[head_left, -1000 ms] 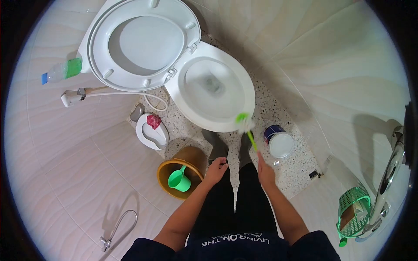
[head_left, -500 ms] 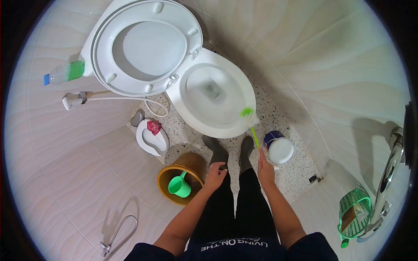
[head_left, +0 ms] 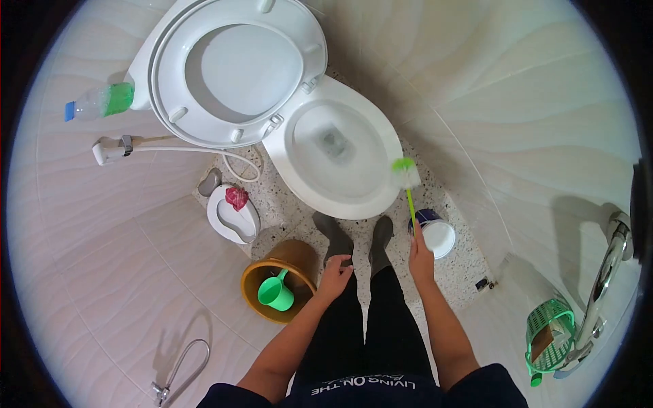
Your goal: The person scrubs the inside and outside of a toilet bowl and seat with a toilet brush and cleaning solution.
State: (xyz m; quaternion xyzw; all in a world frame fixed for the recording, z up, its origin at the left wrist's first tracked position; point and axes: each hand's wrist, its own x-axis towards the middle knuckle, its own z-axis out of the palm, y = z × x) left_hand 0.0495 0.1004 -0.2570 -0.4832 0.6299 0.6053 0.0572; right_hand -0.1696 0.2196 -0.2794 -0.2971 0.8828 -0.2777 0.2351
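Note:
My right hand (head_left: 422, 260) is closed around the thin green handle of a toilet brush (head_left: 411, 196). The brush head, white with green bristles, overlaps the right edge of the toilet bowl (head_left: 305, 178) in this view. Partly covered by my right forearm and hand is a bucket with a white lid (head_left: 439, 239). Over my left knee, my left hand (head_left: 335, 276) hangs with loosely bent fingers and holds nothing. The toilet seat and lid (head_left: 167, 71) stand raised, and a little water (head_left: 333, 143) shows at the bottom of the bowl.
Left of my boots stands a brown bucket (head_left: 253, 272) with a green dipper (head_left: 275, 294) inside. Behind it is a white bedpan-like dish (head_left: 235, 228) bearing a red bundle (head_left: 237, 198). A bidet hose (head_left: 177, 149), a bottle (head_left: 102, 100) and a green basket (head_left: 549, 333) line the walls.
My right hand has carried the toilet brush to the right, from the bowl's front rim to its outer right edge. My left hand stays over the knee.

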